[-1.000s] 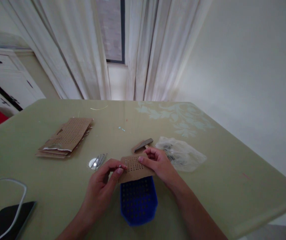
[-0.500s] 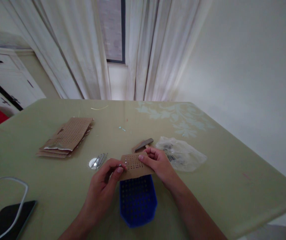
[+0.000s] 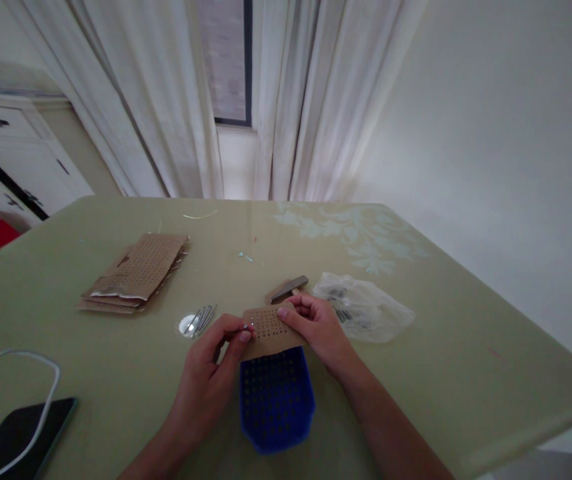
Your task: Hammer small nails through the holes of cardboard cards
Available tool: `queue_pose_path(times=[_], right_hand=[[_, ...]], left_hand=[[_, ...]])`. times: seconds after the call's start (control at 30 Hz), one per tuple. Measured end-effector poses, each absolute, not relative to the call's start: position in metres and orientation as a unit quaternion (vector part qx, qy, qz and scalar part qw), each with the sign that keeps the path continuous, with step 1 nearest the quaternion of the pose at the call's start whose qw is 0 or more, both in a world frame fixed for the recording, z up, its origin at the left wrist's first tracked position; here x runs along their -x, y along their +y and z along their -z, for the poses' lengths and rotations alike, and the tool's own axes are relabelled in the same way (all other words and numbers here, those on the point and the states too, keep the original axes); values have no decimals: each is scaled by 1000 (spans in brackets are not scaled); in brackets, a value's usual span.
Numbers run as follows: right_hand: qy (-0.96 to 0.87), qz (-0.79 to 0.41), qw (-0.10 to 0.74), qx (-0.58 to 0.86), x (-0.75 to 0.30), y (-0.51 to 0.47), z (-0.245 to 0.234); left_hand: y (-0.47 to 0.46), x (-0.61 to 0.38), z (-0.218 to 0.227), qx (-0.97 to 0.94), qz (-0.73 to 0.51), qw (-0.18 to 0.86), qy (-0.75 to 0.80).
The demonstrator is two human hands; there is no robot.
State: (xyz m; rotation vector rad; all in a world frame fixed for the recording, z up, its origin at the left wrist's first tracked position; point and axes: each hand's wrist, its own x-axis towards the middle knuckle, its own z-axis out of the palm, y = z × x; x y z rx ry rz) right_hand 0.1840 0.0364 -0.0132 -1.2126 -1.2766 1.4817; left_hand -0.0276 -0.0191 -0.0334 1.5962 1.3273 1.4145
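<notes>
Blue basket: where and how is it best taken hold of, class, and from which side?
Probably take the blue basket by its near rim, coming from the person's own side, thumb inside and fingers outside. The raised wall there offers an edge to pinch, and that end is uncovered, whereas the perforated card in the right hand hides the basket's far end.

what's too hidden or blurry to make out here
All in the head view:
Small item: too small to identify, mostly covered by the left hand.
Blue basket: far end hidden by the cardboard piece.
Hammer: handle mostly hidden by the right hand.
Plastic bag: contents blurred by its film.
Black device: cut off by the picture's bottom-left corner.
</notes>
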Motion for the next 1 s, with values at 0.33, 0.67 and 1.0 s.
queue_pose_path(times=[0.33,0.67,1.0], right_hand=[[-500,-579,413,494,-183,35,13],[-526,-538,422,506,-186,39,15],[-702,-144,243,653,-218,51,34]], left_hand=[[-18,27,33,-603,-538,313,498],[-17,27,31,-606,-526,320,503],[-17,26,22,-661,-500,261,495]])
